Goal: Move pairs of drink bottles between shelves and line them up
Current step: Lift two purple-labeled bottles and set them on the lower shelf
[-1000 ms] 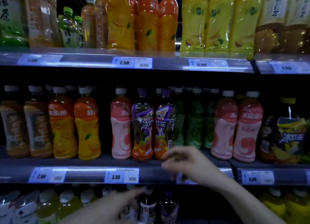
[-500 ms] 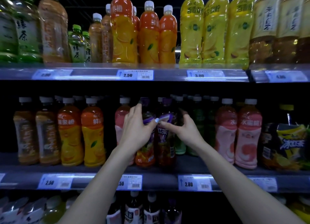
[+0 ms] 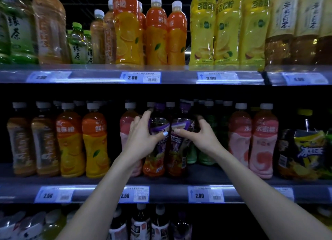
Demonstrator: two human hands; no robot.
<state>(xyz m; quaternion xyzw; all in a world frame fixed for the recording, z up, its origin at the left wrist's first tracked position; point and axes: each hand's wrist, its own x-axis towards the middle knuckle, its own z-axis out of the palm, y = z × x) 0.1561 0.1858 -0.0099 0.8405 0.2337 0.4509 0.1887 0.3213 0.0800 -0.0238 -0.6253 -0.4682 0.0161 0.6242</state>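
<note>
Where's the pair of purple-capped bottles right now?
Head view, middle shelf, centre: the purple-capped bottles stand together between a pink bottle and green bottles, left hand and right hand gripping them.

Clear plastic bottles with glossy printed wrap labels fill the shelves, the two purple-labelled bottles (image 3: 168,142) at centre showing a shiny crinkled film and purple plastic caps. Yellow bottles (image 3: 230,29) and orange bottles (image 3: 156,33) above catch bright highlights on smooth, glassy plastic, topped with matt white screw caps. The middle shelf (image 3: 179,181) has a dull, dark, smooth deck, its front edge carrying a glossy clear plastic strip over paper price tags (image 3: 141,77), while a black-and-yellow bottle (image 3: 305,149) wears a slick, wrinkled label
</note>
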